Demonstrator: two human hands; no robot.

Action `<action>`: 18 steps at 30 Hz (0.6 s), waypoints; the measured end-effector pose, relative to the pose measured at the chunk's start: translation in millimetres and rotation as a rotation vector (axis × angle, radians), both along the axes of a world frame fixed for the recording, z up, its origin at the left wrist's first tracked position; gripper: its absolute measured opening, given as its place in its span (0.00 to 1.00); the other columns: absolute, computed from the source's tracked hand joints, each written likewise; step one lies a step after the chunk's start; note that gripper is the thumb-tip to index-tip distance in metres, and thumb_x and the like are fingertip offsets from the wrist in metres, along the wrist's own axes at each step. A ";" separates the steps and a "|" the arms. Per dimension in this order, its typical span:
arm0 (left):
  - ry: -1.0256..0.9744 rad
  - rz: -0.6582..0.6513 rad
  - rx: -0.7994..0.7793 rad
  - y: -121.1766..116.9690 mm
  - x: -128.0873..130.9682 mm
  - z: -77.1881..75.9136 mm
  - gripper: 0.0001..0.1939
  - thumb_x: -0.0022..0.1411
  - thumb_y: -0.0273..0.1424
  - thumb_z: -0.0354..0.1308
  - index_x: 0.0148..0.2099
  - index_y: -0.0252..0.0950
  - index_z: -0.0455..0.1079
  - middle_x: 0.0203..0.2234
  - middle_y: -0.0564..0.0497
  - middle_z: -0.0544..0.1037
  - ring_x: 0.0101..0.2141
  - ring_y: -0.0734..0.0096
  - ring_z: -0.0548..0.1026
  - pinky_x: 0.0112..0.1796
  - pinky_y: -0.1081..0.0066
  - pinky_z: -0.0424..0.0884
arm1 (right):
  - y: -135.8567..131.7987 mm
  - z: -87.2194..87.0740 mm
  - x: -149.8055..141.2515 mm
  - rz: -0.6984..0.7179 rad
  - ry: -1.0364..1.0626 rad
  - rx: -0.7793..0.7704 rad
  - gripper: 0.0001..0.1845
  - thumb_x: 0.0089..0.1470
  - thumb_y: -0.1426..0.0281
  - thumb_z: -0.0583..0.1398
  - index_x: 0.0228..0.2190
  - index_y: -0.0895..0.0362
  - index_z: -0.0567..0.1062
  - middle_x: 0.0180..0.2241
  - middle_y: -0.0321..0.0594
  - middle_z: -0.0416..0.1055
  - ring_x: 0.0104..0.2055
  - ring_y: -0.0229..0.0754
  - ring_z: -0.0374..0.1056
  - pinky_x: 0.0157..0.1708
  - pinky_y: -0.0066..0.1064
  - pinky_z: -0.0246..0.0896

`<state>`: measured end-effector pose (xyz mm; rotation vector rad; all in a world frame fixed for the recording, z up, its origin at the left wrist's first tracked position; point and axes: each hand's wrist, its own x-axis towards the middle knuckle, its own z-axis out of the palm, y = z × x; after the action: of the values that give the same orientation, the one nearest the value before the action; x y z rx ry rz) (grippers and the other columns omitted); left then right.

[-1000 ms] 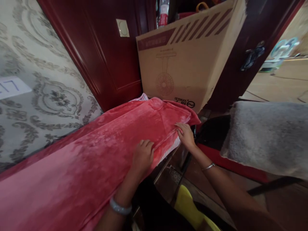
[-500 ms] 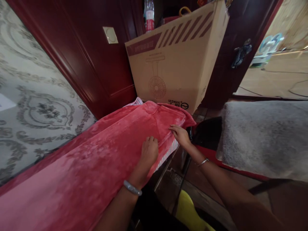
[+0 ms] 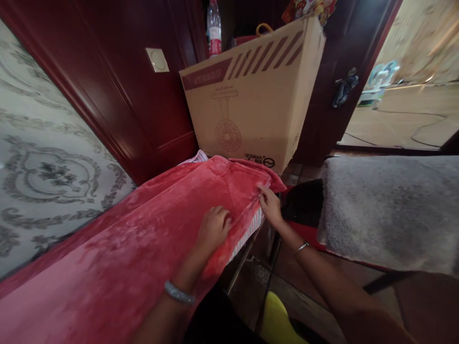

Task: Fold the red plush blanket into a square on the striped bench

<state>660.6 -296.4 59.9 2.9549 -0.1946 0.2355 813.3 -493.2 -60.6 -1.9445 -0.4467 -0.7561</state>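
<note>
Red plush blanket (image 3: 143, 248): open air over its middle and left part. Far edge: blocked by 1 upright cardboard fan carton (image 3: 261, 105). Left edge: bounded by patterned wallpaper (image 3: 64, 179); far left corner, by dark-red panelling (image 3: 125, 95). Right edge: 1 gap down to the floor (image 3: 287, 265), bounded opposite by grey plush cover (image 3: 390, 210), crossed by right forearm (image 3: 330, 277). Near right edge: left hand (image 3: 214, 227) and right hand (image 3: 269, 205), narrow passage between.

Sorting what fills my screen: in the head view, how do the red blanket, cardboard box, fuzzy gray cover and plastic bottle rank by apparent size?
1. Red blanket
2. Cardboard box and fuzzy gray cover: too alike to rank
3. Plastic bottle
</note>
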 end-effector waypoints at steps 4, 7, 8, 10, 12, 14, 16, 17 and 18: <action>0.006 0.110 0.033 15.2 -0.5 1.2 0.24 0.67 0.29 0.51 0.64 0.31 0.66 0.64 0.37 0.66 0.64 0.53 0.64 0.62 0.55 0.60 | 2.4 0.2 25.6 -0.148 0.096 0.145 0.30 0.54 0.66 0.54 0.58 0.61 0.70 0.56 0.53 0.71 0.58 0.53 0.66 0.59 0.50 0.60; 0.073 0.101 0.056 16.3 -4.1 -8.5 0.27 0.68 0.31 0.52 0.67 0.35 0.63 0.68 0.38 0.61 0.67 0.52 0.58 0.64 0.51 0.56 | 6.4 -1.7 44.4 -0.171 0.171 0.188 0.30 0.53 0.67 0.55 0.57 0.60 0.71 0.56 0.53 0.71 0.58 0.53 0.66 0.60 0.51 0.57; 0.091 0.092 0.062 15.0 -5.1 -12.6 0.27 0.68 0.32 0.52 0.68 0.37 0.62 0.69 0.39 0.59 0.68 0.53 0.56 0.65 0.49 0.55 | 7.8 -2.5 50.1 -0.182 0.195 0.200 0.30 0.52 0.67 0.55 0.56 0.60 0.73 0.54 0.52 0.72 0.56 0.53 0.67 0.60 0.51 0.58; 0.121 0.081 0.078 11.8 -6.5 -20.8 0.27 0.69 0.32 0.51 0.69 0.39 0.61 0.70 0.41 0.57 0.69 0.54 0.54 0.65 0.48 0.53 | 9.9 -4.0 60.4 -0.212 0.234 0.222 0.27 0.50 0.67 0.55 0.52 0.60 0.76 0.50 0.52 0.75 0.53 0.53 0.68 0.58 0.51 0.60; 0.128 0.085 0.099 9.2 -7.1 -27.5 0.27 0.70 0.33 0.49 0.69 0.39 0.60 0.70 0.42 0.57 0.69 0.54 0.54 0.66 0.48 0.52 | 10.3 -5.8 68.0 -0.247 0.251 0.243 0.26 0.49 0.68 0.55 0.49 0.62 0.78 0.46 0.54 0.76 0.50 0.54 0.69 0.56 0.50 0.62; 0.112 0.086 0.111 8.4 -7.6 -32.4 0.27 0.71 0.34 0.48 0.69 0.39 0.60 0.70 0.42 0.58 0.69 0.54 0.54 0.66 0.47 0.52 | 9.8 -8.7 71.7 -0.285 0.245 0.262 0.27 0.49 0.68 0.54 0.49 0.65 0.77 0.46 0.56 0.75 0.51 0.54 0.68 0.56 0.49 0.62; 0.086 0.080 0.107 9.0 -8.2 -35.4 0.26 0.71 0.34 0.47 0.69 0.39 0.60 0.69 0.43 0.59 0.69 0.54 0.55 0.65 0.48 0.53 | 9.5 -13.6 71.4 -0.322 0.231 0.280 0.29 0.51 0.68 0.52 0.51 0.67 0.75 0.49 0.59 0.73 0.53 0.54 0.67 0.57 0.48 0.60; 0.079 0.077 0.102 9.5 -8.5 -36.2 0.26 0.71 0.34 0.47 0.69 0.39 0.60 0.69 0.42 0.59 0.68 0.54 0.55 0.65 0.48 0.53 | 9.8 -16.8 70.2 -0.335 0.225 0.284 0.30 0.52 0.68 0.51 0.52 0.68 0.75 0.49 0.59 0.73 0.54 0.54 0.66 0.57 0.49 0.60; 0.074 0.075 0.096 10.1 -8.8 -36.8 0.26 0.71 0.34 0.47 0.69 0.39 0.60 0.69 0.42 0.59 0.68 0.54 0.56 0.65 0.47 0.54 | 10.6 -20.4 68.5 -0.340 0.222 0.283 0.30 0.52 0.68 0.51 0.53 0.68 0.74 0.49 0.60 0.73 0.54 0.54 0.67 0.57 0.49 0.60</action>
<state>651.8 -286.3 23.1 3.0639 -0.0877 0.1290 881.8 -482.5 -81.0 -1.8261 0.1255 -0.7585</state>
